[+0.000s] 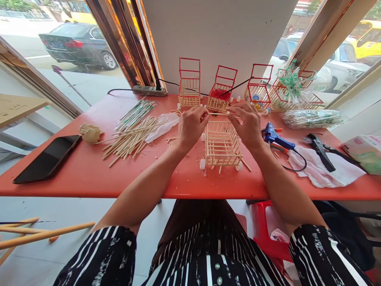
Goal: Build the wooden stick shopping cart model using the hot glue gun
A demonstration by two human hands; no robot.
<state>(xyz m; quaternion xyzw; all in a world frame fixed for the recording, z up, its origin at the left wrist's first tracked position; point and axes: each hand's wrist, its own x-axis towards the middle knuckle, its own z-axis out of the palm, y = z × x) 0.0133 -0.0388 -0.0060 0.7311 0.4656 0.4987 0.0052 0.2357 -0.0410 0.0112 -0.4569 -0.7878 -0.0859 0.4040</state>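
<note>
A thin wooden stick spans the gap between my two hands, level above the far end of a small cart built of pale sticks with white wheels. My left hand pinches the stick's left end between thumb and fingers. At the other end, the fingertips of my right hand close on it. The cart stands on the red table between my forearms, with a few loose sticks under it. Right of my right hand lies a blue glue gun.
A pile of loose sticks, wrapped sticks and a phone lie left. Behind stand finished carts with red handles and a power strip. Pliers rest on a cloth at right.
</note>
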